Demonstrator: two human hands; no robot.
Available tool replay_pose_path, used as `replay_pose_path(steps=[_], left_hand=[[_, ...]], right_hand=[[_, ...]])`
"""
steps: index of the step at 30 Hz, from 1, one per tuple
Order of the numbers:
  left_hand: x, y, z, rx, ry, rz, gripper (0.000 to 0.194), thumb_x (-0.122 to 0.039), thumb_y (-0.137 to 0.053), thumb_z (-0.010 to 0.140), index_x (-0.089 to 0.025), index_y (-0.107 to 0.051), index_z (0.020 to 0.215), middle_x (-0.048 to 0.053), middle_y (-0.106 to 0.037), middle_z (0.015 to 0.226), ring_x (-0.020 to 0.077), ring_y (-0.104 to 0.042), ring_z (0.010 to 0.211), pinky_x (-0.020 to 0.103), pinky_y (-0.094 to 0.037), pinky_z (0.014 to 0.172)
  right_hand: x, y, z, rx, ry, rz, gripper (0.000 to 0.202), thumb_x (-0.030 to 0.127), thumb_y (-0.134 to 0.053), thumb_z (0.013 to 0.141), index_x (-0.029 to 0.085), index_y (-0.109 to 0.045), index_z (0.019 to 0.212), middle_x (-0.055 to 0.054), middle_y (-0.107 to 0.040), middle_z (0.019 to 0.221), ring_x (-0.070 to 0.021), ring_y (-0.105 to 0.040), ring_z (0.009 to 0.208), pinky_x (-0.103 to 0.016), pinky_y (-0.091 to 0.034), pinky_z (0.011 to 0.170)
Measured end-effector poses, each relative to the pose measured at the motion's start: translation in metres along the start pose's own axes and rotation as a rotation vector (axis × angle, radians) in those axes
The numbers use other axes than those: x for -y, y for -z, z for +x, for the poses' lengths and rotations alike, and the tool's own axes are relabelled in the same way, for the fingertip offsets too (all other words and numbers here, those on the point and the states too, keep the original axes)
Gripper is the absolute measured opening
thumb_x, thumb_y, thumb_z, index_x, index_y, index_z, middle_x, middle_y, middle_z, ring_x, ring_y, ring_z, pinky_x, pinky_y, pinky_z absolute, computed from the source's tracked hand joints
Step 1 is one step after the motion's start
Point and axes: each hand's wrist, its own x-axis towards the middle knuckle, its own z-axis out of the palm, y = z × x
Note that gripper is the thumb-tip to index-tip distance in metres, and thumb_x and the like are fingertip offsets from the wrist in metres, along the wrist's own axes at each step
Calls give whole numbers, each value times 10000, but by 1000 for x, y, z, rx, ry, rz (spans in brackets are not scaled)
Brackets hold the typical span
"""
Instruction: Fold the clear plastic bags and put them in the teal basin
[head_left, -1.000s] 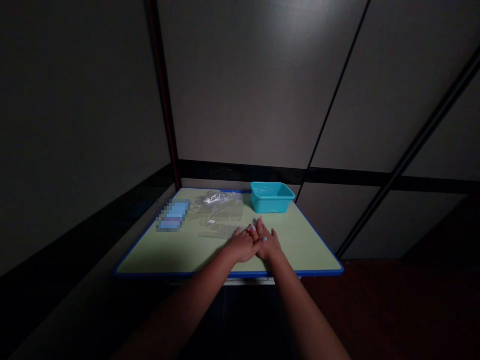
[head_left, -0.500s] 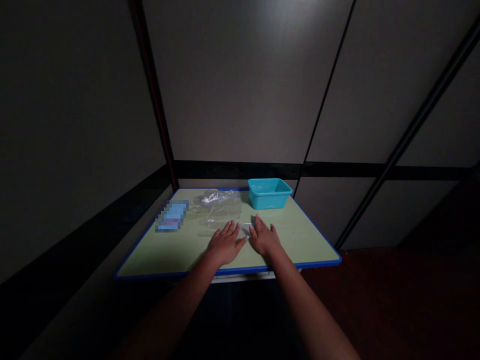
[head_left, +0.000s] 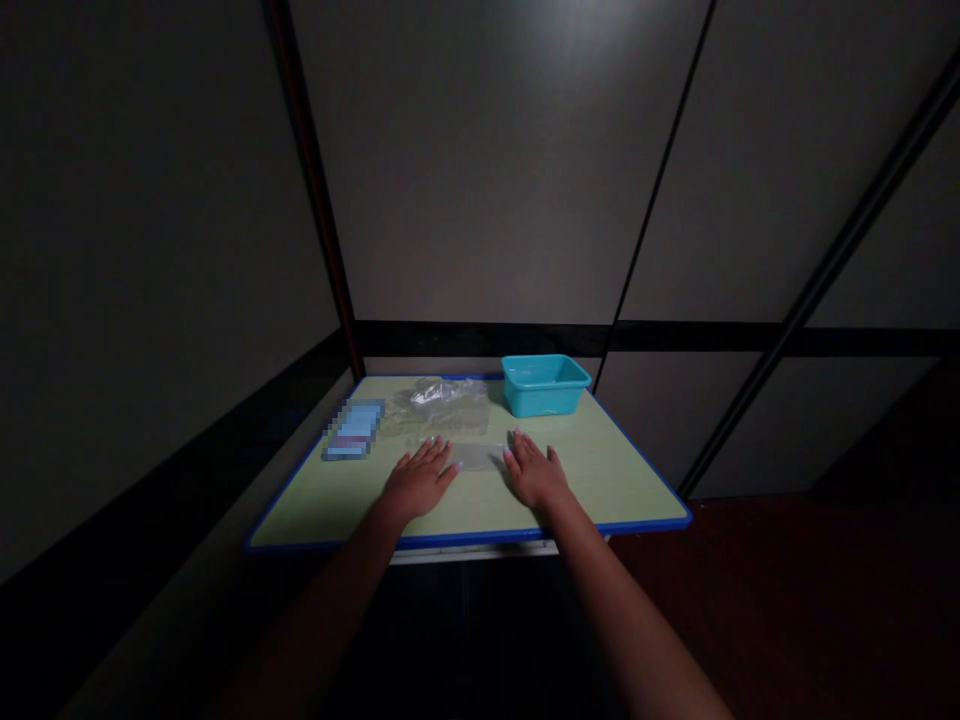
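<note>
A clear, flat plastic piece (head_left: 480, 457) lies near the middle of the table, between my two hands. My left hand (head_left: 420, 480) rests palm down with its fingers spread over the left end of this piece. Flat at the right end lies my right hand (head_left: 535, 472), fingers apart. Behind my left hand is a pile of crumpled clear plastic (head_left: 442, 402), thin and shiny. What lies under my palms is hidden.
A turquoise basket (head_left: 546, 398) stands at the back right of the table (head_left: 600, 480). A blurred-out blue rectangular item (head_left: 355, 430) lies at the left edge. Wall panels rise behind and to the left.
My left hand has slid left, away from my right hand, and more of the clear flat piece shows between them. My right hand has stayed nearly in place. The view has shifted slightly.
</note>
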Motion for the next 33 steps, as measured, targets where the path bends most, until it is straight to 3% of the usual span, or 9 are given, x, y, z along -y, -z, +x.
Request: replay_pose_path(steps=[7,13,16,19,23,25,28,33], left_hand=[[12,3,-3,-37,83,-5,588,-506,-179,922,-218,-278,1425,23,-231,1498,207,-174,1386,488,-180,1088],[6,3,-3,-81,127,8,629,-559,-172,908,-216,-303,1418,73,-217,1500,260,-77,1399,592,-97,1062],[-7,4,-4,-115,45,27,637,-561,-189,909,-202,-278,1427,94,-155,1512,259,-55,1401,594,-77,1061],[-28,8,-2,-69,-123,17,649,-562,-235,905,-191,-243,1438,102,-109,1518,247,-57,1402,567,-85,1073],[-47,16,18,5,-360,0,581,-473,-280,922,-216,-225,1441,76,-97,1522,219,-64,1402,521,-110,1090],[-46,17,34,5,-431,0,520,-389,-253,942,-230,-232,1437,57,-130,1521,188,-88,1401,499,-106,1099],[-37,13,53,-9,-443,30,514,-390,-319,931,-240,-276,1420,69,-164,1515,196,-105,1399,505,-113,1095],[-25,14,58,-93,-469,0,496,-433,-325,934,-279,-306,1406,77,-222,1501,201,-161,1389,519,-131,1086]], right_hand=[[-2,-3,1,-4,4,-8,654,500,-58,923,133,-96,1464,-62,-118,1522,-173,-102,1396,-516,-65,1095],[-1,-3,0,-17,9,-11,645,488,-76,926,131,-114,1462,-71,-133,1517,-176,-115,1395,-521,-69,1092],[-1,-3,0,-19,13,-9,643,486,-78,926,132,-120,1461,-69,-137,1516,-174,-118,1394,-522,-72,1092],[-1,-3,0,-23,13,-6,637,475,-76,928,128,-127,1460,-65,-147,1514,-170,-122,1394,-519,-75,1094],[-1,-1,-2,-27,16,0,624,452,-80,931,124,-117,1460,-54,-143,1514,-164,-120,1394,-523,-82,1095],[-1,0,-3,-24,16,18,618,446,-83,933,125,-108,1461,-52,-141,1513,-158,-125,1393,-522,-87,1096],[-1,2,-6,-53,22,67,608,438,-96,937,131,-96,1462,-55,-159,1509,-155,-141,1390,-522,-91,1096],[-4,1,-10,-195,25,152,563,391,-165,941,187,-122,1464,-56,-182,1508,-188,-146,1390,-580,24,1073]])
